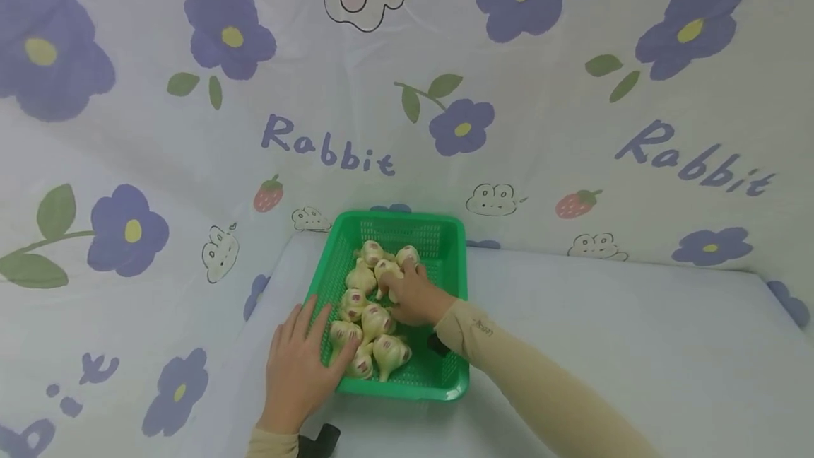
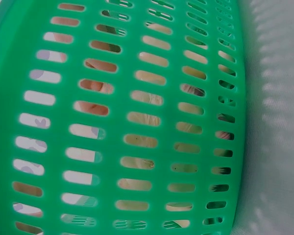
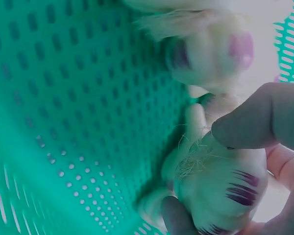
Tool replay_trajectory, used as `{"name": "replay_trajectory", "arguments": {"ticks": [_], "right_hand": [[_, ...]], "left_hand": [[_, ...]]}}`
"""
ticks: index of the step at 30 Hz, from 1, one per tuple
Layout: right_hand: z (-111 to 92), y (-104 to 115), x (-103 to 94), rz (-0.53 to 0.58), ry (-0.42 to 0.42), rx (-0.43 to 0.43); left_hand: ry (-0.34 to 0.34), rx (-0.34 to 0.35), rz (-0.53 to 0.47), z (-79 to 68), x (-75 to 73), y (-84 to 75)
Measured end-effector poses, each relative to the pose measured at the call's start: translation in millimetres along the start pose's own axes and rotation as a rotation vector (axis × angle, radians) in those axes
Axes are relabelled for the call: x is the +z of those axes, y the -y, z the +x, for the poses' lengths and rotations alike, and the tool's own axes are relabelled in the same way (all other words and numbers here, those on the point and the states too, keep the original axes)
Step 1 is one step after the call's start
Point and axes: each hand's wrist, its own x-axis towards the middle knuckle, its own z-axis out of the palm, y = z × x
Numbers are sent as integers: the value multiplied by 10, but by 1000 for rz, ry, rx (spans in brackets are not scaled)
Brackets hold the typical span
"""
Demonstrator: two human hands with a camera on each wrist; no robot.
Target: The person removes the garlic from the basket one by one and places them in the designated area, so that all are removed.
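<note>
A green plastic basket (image 1: 459, 274) holds several garlic bulbs with purple marks, such as one bulb (image 1: 391, 353) near its front. My left hand (image 1: 302, 359) lies at the basket's left rim with fingers spread, its thumb reaching over the edge beside the bulbs. In the left wrist view, the slotted basket wall (image 2: 115, 139) fills most of the picture. Inside the basket, my right hand (image 1: 416, 297) grips a garlic bulb (image 3: 225, 183); its thumb and fingers press on opposite sides of it. Dry roots show on that bulb.
The basket stands on a white table (image 1: 572, 345). Behind it hangs a white cloth (image 1: 356, 76) printed with purple flowers, rabbits and lettering. A black object (image 1: 326, 440) shows beside the left wrist.
</note>
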Motion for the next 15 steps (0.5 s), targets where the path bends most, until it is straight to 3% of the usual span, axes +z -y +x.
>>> {"name": "replay_trajectory", "arguments": {"ticks": [6,15], "right_hand": [[-97,79,-111,10,12,-3],[-271,87,-268,-24,-66,-114]], "left_hand": [[1,-15,7,-36,9,14],[27,-29,16,-13,36,14]]}}
